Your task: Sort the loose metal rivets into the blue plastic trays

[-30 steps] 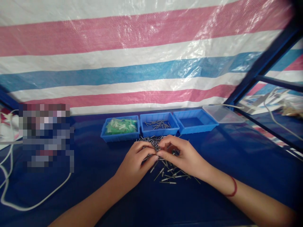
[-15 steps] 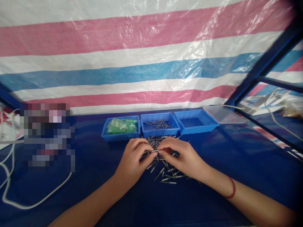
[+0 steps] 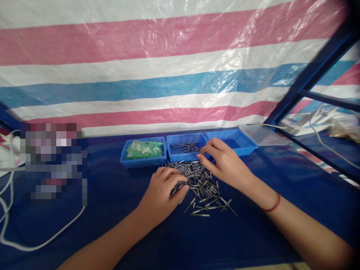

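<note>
Head view: your left hand (image 3: 163, 189) rests on the table (image 3: 112, 225) at the left edge of the pins (image 3: 204, 183), a loose grey heap spread on the blue cloth in front of the trays. The hand is curled almost closed, thumb against the bent fingers, with a few pins showing from under them. Your right hand (image 3: 226, 163) hovers above the far right side of the heap, its fingertips (image 3: 203, 156) drawn together at the front right corner of the middle tray (image 3: 172, 154). Whether they pinch a pin is too small to tell. A red band (image 3: 272, 206) circles that wrist.

Three blue trays stand side by side along the back of the table, just beyond the heap. The left tray (image 3: 140, 162) holds pale green pieces, the middle one a thin scatter of pins, and the right tray (image 3: 242, 148), partly hidden by your right hand, shows a bare floor. A clear lid (image 3: 263, 135) lies touching its right side. A white cable (image 3: 42, 243) loops across the table's left part. A tarp (image 3: 168, 75) striped pink, white and blue hangs behind, and a blue post (image 3: 309, 77) slants up at the right.
</note>
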Motion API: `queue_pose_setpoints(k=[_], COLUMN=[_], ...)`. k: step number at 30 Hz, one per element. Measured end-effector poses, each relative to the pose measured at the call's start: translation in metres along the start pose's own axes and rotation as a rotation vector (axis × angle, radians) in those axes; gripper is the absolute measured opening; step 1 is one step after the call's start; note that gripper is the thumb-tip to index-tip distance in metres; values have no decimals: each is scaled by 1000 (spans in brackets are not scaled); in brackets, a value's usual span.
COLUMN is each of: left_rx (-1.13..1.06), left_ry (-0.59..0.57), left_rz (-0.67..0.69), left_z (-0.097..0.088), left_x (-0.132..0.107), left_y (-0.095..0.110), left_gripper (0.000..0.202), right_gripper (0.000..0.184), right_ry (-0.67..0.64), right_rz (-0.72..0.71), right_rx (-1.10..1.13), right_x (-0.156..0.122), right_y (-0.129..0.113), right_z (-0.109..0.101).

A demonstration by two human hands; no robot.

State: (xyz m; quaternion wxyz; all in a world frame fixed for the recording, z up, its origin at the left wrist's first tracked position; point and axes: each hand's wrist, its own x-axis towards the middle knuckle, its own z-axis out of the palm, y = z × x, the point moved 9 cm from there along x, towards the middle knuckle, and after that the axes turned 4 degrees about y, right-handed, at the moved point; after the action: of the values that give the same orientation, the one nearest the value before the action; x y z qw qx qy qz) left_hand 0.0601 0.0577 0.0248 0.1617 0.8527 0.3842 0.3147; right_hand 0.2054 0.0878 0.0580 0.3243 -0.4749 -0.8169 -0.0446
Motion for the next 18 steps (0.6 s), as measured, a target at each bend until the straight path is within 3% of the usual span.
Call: queue_pose_setpoints(k=[4, 7, 11, 18], left_rx=[33, 47, 53, 63], left_ry=[-5, -4, -14, -49], left_rz=[19, 12, 20, 40], left_z=[-1, -2, 0, 5], left_x=[1, 1, 2, 1], left_y=[1, 0, -1, -2], left_gripper=[12, 12, 13, 13], right_gripper=[9, 12, 12, 8], right_ry=[-386, -536, -619, -623], right_rz=[-129, -153, -149, -173], right_rx=[214, 296, 314, 262], right_x=[-17, -30, -38, -38], right_y=[-23, -32, -32, -34], right_z=[14, 21, 32, 34])
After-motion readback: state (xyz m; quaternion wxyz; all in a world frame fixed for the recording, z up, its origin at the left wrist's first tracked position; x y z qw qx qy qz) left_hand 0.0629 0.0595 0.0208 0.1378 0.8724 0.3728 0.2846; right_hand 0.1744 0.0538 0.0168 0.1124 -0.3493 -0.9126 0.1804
